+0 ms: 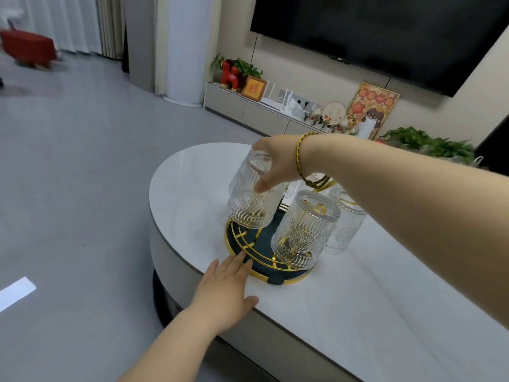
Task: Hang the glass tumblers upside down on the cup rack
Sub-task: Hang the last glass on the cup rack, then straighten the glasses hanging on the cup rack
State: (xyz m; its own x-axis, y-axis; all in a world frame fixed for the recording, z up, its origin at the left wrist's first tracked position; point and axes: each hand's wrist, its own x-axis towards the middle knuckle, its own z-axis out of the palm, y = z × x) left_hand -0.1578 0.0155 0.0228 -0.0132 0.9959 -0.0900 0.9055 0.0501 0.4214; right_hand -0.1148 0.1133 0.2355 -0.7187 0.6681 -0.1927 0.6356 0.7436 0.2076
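A round cup rack [259,260] with a dark base and gold wire rim stands on the white table [371,312]. My right hand [278,164] grips an embossed glass tumbler [252,199] by its upturned bottom, mouth down, over the rack's left side. A second tumbler [303,230] hangs upside down at the rack's front. A third one [344,224] hangs upside down at the right, partly hidden by my forearm. More glass shows behind my wrist. My left hand [228,288] lies flat on the table, fingertips touching the rack's rim.
The table's curved edge runs close to my left hand, with grey floor beyond. A low TV cabinet [248,108] with ornaments, plants [429,144] and a wall-mounted screen [385,31] stands behind the table.
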